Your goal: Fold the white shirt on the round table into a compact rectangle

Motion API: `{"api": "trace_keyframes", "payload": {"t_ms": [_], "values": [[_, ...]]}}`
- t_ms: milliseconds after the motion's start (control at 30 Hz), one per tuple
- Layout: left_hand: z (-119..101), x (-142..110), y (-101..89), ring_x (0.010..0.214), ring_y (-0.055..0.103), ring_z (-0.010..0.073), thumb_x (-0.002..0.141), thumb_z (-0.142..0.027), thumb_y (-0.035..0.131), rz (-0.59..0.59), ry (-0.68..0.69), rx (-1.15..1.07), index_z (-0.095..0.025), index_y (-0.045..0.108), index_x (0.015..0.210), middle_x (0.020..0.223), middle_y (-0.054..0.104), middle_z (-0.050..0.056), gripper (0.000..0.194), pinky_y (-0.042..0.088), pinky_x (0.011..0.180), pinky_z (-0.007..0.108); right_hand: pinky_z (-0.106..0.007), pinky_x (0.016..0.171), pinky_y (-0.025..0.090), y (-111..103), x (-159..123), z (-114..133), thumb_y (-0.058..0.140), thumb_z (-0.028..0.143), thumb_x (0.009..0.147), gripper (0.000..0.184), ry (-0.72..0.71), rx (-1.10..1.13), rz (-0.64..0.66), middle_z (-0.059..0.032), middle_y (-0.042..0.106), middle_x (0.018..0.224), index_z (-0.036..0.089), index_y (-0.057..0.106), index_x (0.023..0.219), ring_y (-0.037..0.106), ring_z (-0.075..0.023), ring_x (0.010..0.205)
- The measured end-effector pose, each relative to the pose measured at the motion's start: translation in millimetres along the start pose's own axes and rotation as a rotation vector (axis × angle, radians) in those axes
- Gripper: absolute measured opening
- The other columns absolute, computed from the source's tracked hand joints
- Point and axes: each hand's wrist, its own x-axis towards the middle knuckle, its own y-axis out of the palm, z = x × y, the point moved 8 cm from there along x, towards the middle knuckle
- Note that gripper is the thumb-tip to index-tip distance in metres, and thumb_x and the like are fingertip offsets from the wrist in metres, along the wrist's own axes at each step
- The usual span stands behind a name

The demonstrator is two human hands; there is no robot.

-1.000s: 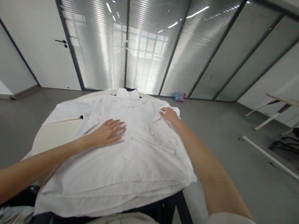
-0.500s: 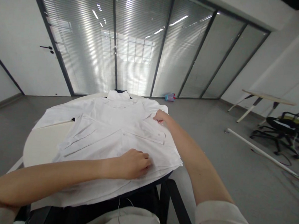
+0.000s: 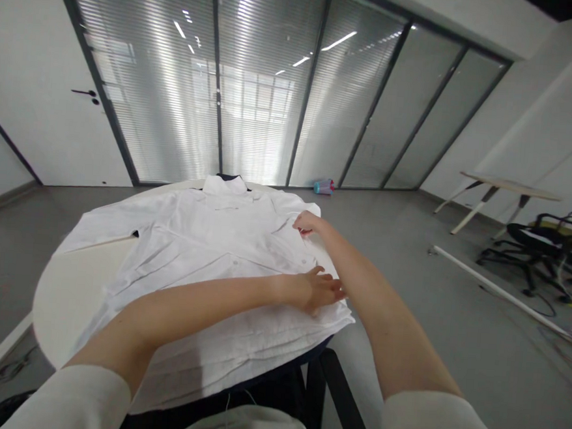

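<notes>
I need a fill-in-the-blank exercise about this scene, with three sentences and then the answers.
The shirt lying on the table is ____ in colour.
Of the left hand and the right hand, the ____ one is farther from the person's body.
A long white pole lies on the ____ to the right of the table.

Answers: white; right; floor

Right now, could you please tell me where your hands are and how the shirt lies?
Left hand spread on white collared shirt; right hand on its far side, grip unclear. Shirt spread over round white table. Left forearm across shirt.
</notes>
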Motion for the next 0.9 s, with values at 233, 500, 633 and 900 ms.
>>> {"api": "trace_keyframes", "payload": {"t_ms": [233,500,633,900], "values": [[4,-16,-18.9,0.112,0.059,0.0240,0.086,-0.019,0.063,-0.229,0.115,-0.037,-0.018,0.060,0.120,0.128,0.059,0.012,0.035,0.036,0.097,0.041,-0.020,0.055,0.053,-4,5,-3,0.075,0.014,0.075,0.010,-0.020,0.051,-0.008,-0.0014,0.063,0.056,0.008,0.072,0.082,0.060,-0.0114,0.053],[7,-34,-37.3,0.090,0.062,0.0200,0.093,-0.023,0.061,-0.404,0.088,0.076,-0.018,0.061,0.112,0.100,0.068,0.005,0.019,0.036,0.079,0.036,-0.020,0.057,0.053,-4,10,-2,0.075,0.016,0.080,0.009,-0.008,0.145,0.042,-0.0021,0.065,0.060,0.010,0.071,0.085,0.062,-0.0109,0.053],[-11,-66,-52.2,0.079,0.059,0.0173,0.098,-0.019,0.053,-0.469,0.158,0.224,-0.018,0.064,0.092,0.086,0.066,0.003,0.012,0.033,0.075,0.036,-0.019,0.059,0.053,-2,6,3,0.072,0.026,0.087,0.015,-0.040,0.206,0.096,-0.0037,0.071,0.072,0.013,0.069,0.093,0.066,-0.0107,0.058],[-34,-132,-58.3,0.067,0.052,0.0153,0.097,-0.015,0.053,-0.521,0.145,0.287,-0.018,0.061,0.074,0.072,0.060,0.002,0.024,0.033,0.066,0.035,-0.020,0.060,0.054,5,46,37,0.053,0.057,0.096,0.048,-0.054,0.179,-0.072,-0.0127,0.074,0.086,0.011,0.066,0.098,0.069,-0.0140,0.065]]}}
